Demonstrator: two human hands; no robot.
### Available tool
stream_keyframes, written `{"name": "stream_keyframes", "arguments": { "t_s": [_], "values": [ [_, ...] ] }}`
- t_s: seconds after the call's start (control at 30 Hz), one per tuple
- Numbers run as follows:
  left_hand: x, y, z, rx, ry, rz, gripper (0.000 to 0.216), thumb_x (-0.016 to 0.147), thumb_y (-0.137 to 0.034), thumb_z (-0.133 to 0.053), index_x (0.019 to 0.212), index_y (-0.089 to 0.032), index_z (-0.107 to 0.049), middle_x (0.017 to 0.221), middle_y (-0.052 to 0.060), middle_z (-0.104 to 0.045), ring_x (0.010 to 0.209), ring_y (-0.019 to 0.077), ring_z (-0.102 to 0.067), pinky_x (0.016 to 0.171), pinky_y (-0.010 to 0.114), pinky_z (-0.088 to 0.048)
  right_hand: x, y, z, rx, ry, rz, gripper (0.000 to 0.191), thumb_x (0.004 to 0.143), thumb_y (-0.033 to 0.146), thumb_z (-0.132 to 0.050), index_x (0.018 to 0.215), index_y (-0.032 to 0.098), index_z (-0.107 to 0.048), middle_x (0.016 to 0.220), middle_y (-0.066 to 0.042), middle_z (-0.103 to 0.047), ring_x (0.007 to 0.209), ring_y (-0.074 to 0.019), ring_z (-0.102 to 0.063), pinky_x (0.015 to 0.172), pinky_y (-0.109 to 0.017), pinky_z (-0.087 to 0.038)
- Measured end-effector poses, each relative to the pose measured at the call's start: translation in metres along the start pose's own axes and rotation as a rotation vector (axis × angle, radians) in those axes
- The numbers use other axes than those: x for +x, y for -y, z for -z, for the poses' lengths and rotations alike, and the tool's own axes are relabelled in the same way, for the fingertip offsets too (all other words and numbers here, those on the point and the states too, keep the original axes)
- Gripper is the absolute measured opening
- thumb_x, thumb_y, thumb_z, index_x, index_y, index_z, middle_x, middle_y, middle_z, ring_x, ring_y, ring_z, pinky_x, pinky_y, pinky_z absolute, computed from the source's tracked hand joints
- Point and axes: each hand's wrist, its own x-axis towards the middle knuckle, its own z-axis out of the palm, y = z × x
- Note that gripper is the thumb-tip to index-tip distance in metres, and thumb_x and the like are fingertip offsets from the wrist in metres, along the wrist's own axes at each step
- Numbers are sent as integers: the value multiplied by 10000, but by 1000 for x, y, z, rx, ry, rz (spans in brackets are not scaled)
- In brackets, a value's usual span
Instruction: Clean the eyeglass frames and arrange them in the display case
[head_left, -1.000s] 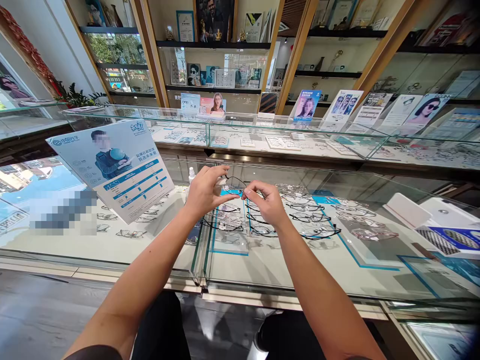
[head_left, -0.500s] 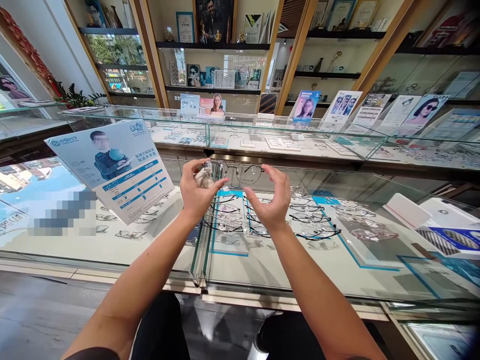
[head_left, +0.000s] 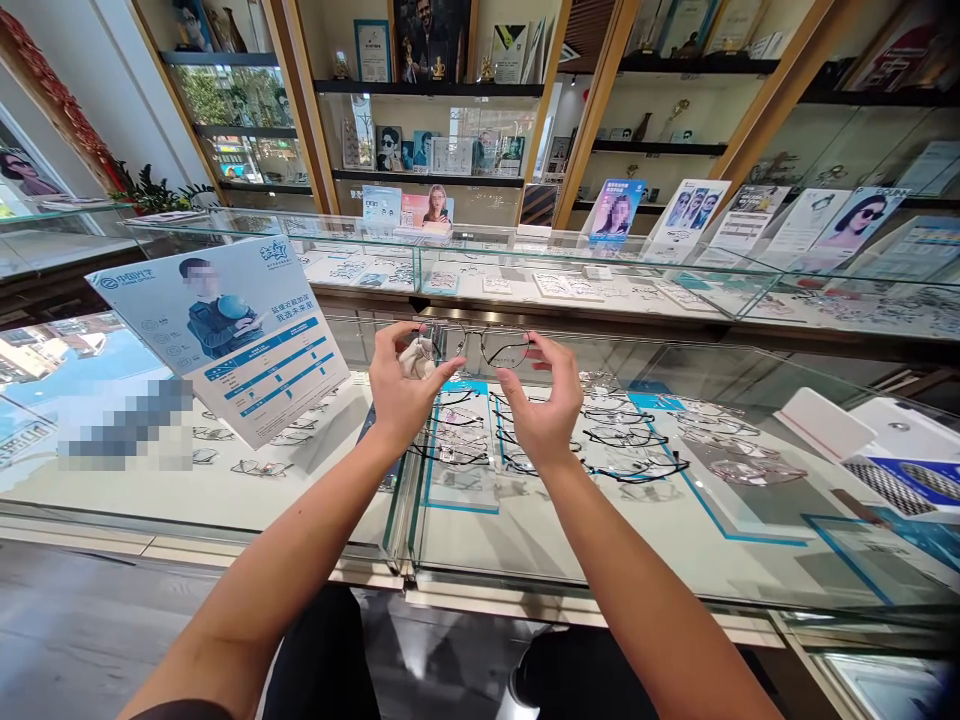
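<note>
A pair of thin dark-rimmed eyeglasses (head_left: 507, 348) is held up level above the glass counter, between my two hands. My left hand (head_left: 399, 392) pinches its left end, and a crumpled whitish cloth (head_left: 415, 358) is tucked in the same fingers. At the opposite end, the fingers of my right hand (head_left: 546, 405) grip the frame by its side, the thumb held apart below the lens. One folded-back temple arm shows through the right lens. Under my hands, rows of eyeglass frames (head_left: 626, 438) lie inside the display case.
A tilted blue-and-white sign (head_left: 225, 340) stands on the counter at left. White open boxes (head_left: 892, 440) sit at right. Farther back runs another glass showcase (head_left: 495, 265) with upright advertising cards (head_left: 686, 220). A shiny cylindrical object (head_left: 517, 695) is by my legs.
My left hand has shifted slightly right. The eyeglasses have tilted a little, so the temple arm behind the right lens sits lower and shows more. Both hands keep their hold.
</note>
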Motion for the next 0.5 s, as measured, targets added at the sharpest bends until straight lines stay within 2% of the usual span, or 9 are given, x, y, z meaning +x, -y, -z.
{"name": "stream_keyframes", "arguments": {
  "t_s": [0.2, 0.5],
  "values": [
    [-2, 6, -2, 27, 22, -22, 630, 834, -596, -931, 1289, -279, -634, 1233, 71, -704, 969, 205, -660, 842, 391, -569, -5, -1, -5, 59, 32, -157, 503, 1019, 492, -742, 1475, 318, -621, 1348, -109, -714, 1103, -291, -762, 936, -548, -660],
    [-3, 8, -4, 39, 42, -64, 531, 916, -588, -857, 1293, -269, -662, 1228, 95, -672, 1049, 231, -658, 853, 410, -563, -8, -5, -10, 209, 15, -290, 505, 1024, 478, -733, 1483, 325, -589, 1446, -116, -693, 1178, -289, -771, 969, -528, -664]
  ]
}}
